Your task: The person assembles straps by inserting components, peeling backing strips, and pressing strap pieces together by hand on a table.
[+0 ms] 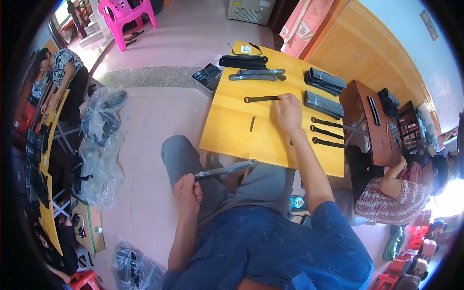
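My left hand is closed around one end of a grey and black padded strap, which it holds out over my lap, off the table. At the middle of the yellow table, my right hand has its fingers closed on the right end of a thin black strap with a ring at its left end. A short dark strip lies left of my right forearm. Several similar black ringed straps lie in a row near the table's right edge.
Stacks of grey-black straps sit at the table's right; more padded straps lie at the far side. A plastic bin stands beside the table. Clear bags lie on the floor. Other people work at the left and right tables.
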